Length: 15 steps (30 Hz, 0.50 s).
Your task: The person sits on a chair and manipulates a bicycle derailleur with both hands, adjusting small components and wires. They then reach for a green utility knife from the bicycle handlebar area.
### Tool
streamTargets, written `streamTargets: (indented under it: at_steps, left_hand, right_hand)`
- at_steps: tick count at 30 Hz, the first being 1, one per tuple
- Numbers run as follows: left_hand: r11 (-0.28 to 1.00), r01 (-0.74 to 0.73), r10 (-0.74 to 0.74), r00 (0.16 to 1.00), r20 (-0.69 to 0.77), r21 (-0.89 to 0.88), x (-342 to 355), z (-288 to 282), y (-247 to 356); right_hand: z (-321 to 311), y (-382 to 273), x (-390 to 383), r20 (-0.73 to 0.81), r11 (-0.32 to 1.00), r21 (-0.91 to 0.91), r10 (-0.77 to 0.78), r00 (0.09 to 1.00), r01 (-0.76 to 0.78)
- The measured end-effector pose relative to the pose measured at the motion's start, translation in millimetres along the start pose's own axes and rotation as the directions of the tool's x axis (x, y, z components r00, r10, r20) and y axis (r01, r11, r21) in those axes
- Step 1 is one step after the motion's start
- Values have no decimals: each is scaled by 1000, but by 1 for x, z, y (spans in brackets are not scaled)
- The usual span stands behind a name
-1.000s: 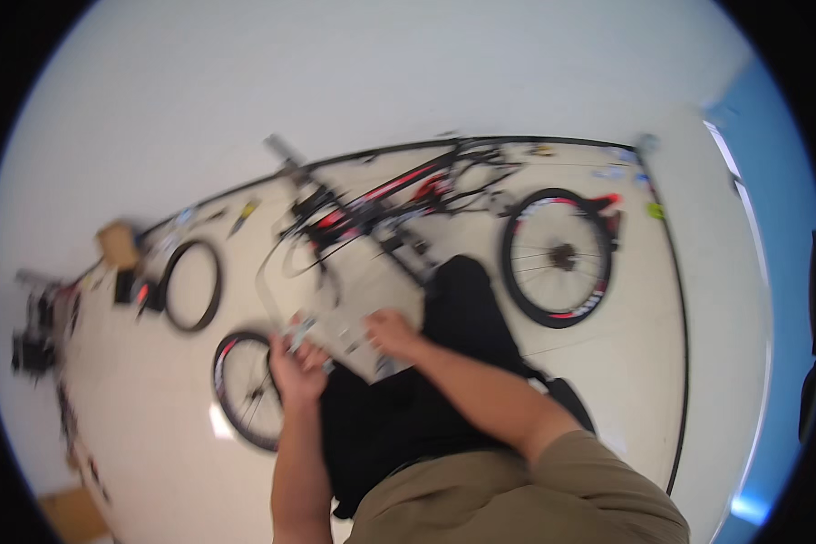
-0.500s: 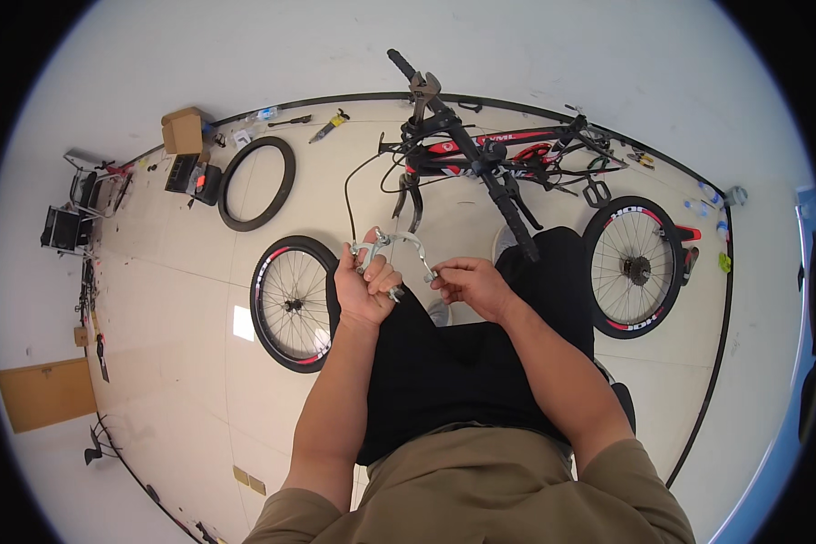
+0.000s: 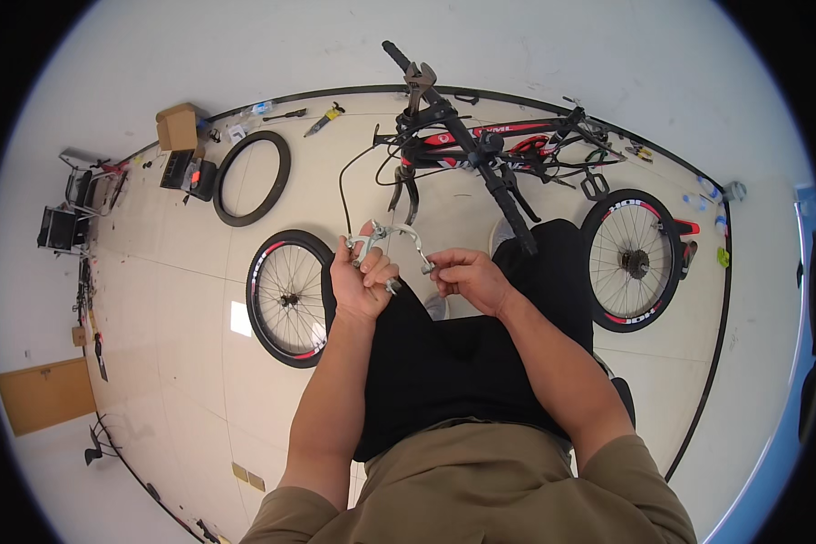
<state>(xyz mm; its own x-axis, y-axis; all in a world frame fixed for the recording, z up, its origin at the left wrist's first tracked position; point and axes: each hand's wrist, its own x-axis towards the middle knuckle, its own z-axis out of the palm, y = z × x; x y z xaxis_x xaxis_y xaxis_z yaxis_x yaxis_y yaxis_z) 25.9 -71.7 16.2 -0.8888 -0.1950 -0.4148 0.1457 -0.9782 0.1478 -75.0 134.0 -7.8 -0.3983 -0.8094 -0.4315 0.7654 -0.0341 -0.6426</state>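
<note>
A silver bicycle brake caliper (image 3: 404, 230) is held above my lap, its curved arms spread apart. My left hand (image 3: 363, 278) wraps its fingers round the left side of the caliper. The thumb and fingertips of my right hand (image 3: 468, 276) pinch the lower end of its right arm, near the brake pad. From the caliper a black brake cable (image 3: 343, 186) arches up to the handlebar (image 3: 480, 154) of a red and black bicycle frame (image 3: 458, 136) lying on the floor in front of me. An adjustable wrench (image 3: 417, 80) rests at the handlebar.
Left of my legs lies a front wheel (image 3: 286, 299); to the right is a rear wheel (image 3: 633, 261) with its sprockets. A loose tyre (image 3: 252, 179), an opened cardboard box (image 3: 180, 129) and a black toolbox (image 3: 189, 175) are at the far left. Water bottles (image 3: 709, 191) stand by the right wall.
The view has shifted slightly, so the bicycle and wheels sit a little higher and further left. Both hands keep their hold on the caliper, nearly unmoved.
</note>
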Motion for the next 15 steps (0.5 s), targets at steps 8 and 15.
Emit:
streamTargets:
  at_steps: [8,15]
  left_hand:
    - [991,44,-41,999,27,-128,1,-1,1]
    - [982,88,-86,996,19,-167,0,-3,1]
  right_hand:
    - [4,-2,-1,11,1000,-12,5,1000,-4]
    - [-3,4,4,56,991,134,5,998,-12]
